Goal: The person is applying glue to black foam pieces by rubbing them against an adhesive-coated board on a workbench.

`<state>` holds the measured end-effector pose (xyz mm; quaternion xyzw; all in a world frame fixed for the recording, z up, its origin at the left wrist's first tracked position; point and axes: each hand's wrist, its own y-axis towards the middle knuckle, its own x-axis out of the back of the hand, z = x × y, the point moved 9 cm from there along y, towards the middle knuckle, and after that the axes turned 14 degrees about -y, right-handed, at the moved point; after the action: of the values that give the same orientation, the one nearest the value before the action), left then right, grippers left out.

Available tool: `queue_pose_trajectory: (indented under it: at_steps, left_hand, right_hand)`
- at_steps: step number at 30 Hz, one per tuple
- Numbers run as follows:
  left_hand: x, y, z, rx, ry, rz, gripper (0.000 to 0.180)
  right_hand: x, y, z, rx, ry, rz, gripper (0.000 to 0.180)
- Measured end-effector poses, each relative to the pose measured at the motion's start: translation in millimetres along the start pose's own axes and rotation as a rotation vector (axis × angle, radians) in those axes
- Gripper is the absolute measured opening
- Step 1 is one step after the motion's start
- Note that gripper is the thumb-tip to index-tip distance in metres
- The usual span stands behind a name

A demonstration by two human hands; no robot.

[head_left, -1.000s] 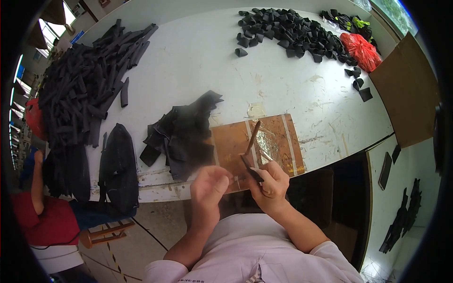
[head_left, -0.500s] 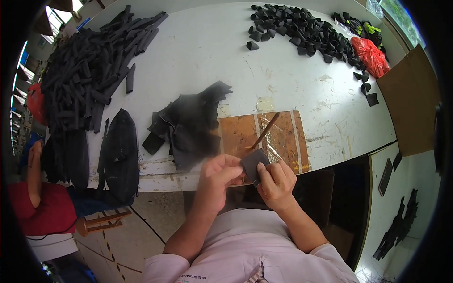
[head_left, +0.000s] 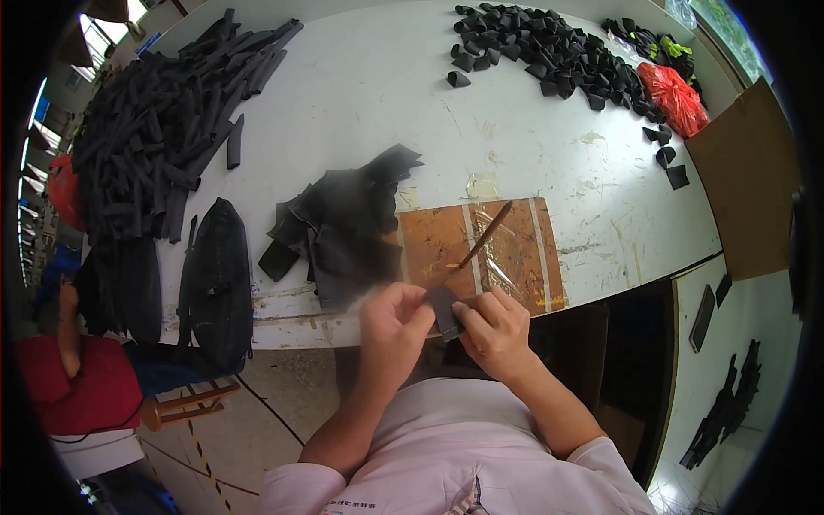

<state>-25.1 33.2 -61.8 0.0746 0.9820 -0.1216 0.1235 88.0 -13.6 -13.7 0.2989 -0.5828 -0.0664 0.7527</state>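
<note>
A small dark grey fabric piece (head_left: 444,311) is held between my two hands, just over the table's front edge. My left hand (head_left: 393,322) pinches its left edge between thumb and fingers. On the other side, my right hand (head_left: 495,330) grips it, thumb pressed on its face. Beyond them lies a brown board (head_left: 433,236) crossed by clear tape strips. A thin brown stick (head_left: 487,233) rests slantwise on that board, its lower end near a yellowish smear. Left of the board is a loose heap of flat black fabric pieces (head_left: 352,223).
Long dark strips (head_left: 154,129) are piled at the far left, above black bag-like pieces (head_left: 219,283). Many small folded black pieces (head_left: 549,51) lie at the far right by a red plastic bag (head_left: 674,99). Cardboard (head_left: 742,184) stands at the right edge. A person in red (head_left: 81,386) sits at left.
Both hands have shifted slightly left with the fabric piece, and it is turned and appears narrower. The seated person's arm at left has lowered.
</note>
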Motion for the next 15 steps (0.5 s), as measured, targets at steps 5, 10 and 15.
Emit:
queue_pose_trajectory:
  at_steps: [5, 10, 15]
  left_hand:
    - [-6, -6, -7, -0.136, 0.125, 0.025, 0.007]
    - [-23, -13, -21, -0.293, 0.317, 0.069, 0.008]
    - [-24, -26, -35, -0.645, 0.641, -0.103, 0.009]
  right_hand:
    - [-7, 4, -19, -0.392, 0.691, 0.138, 0.032]
    - [-4, 4, -20, -0.36, 0.532, 0.045, 0.025]
    - [1, 10, -1, -0.258, 0.159, -0.086, 0.019]
